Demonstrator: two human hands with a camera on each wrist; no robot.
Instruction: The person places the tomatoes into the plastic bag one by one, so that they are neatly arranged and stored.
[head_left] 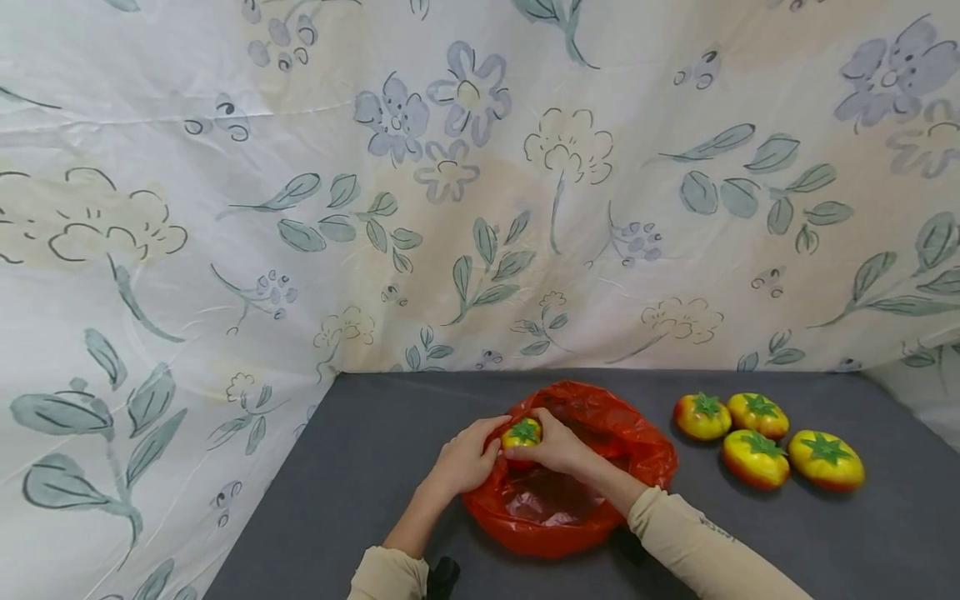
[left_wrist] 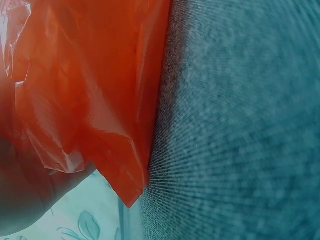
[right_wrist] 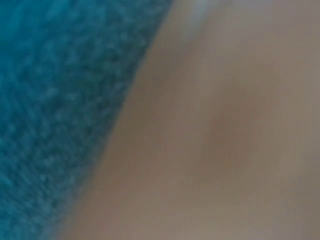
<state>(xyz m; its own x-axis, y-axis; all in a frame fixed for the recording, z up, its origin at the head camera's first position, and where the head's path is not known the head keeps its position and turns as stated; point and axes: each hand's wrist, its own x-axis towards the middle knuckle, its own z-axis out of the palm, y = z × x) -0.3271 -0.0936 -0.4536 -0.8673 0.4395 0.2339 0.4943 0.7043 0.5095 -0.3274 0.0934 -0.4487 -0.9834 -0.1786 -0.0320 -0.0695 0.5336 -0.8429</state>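
Note:
A red plastic bag [head_left: 570, 537] lies wide open on the dark table, its rim spread into a ring. My right hand [head_left: 558, 446] reaches across the opening and holds a yellow-and-red tomato-like fruit [head_left: 522, 432] with a green star-shaped top, thumb and fingers on either side of it. At the bag's left rim, my left hand [head_left: 467, 457] grips the plastic, its fingertips close beside the fruit. In the left wrist view, crumpled red plastic [left_wrist: 90, 90] covers much of that hand. Only blurred skin and table surface show in the right wrist view.
Several similar fruits [head_left: 757, 460] sit in a cluster on the table right of the bag. A floral cloth [head_left: 480, 208] hangs behind the table [head_left: 337, 483] and along its left side. Black wrist straps show at both sleeves.

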